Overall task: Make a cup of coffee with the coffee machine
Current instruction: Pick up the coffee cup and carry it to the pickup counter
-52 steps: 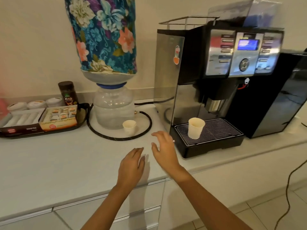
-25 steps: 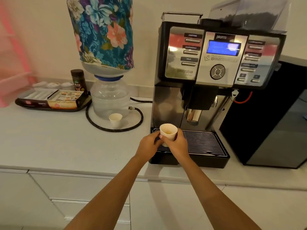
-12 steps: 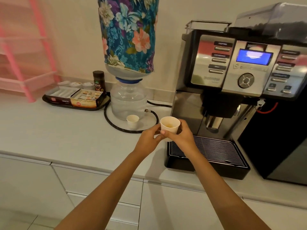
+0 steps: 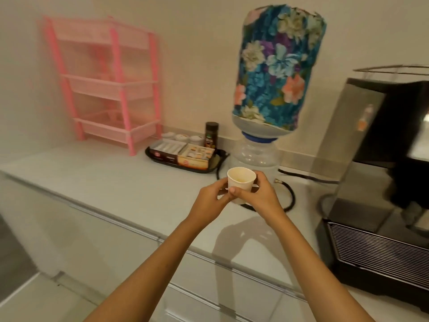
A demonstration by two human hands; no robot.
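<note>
A small white paper cup with a little pale liquid in it is held upright above the counter, in front of the water dispenser. My left hand grips its left side and my right hand wraps its right side, thumb across the front. The coffee machine stands at the right edge of the view, its drip tray grille bare; its panel is out of frame.
A water bottle in a floral cover sits on a clear base with a black hose looping on the white counter. A black tray holds sachet boxes and a dark jar. A pink rack stands at the back left.
Both hands reached from the counter to the cup on the drip tray, took it and carried it left, away from the machine. The view has swung left with it.
</note>
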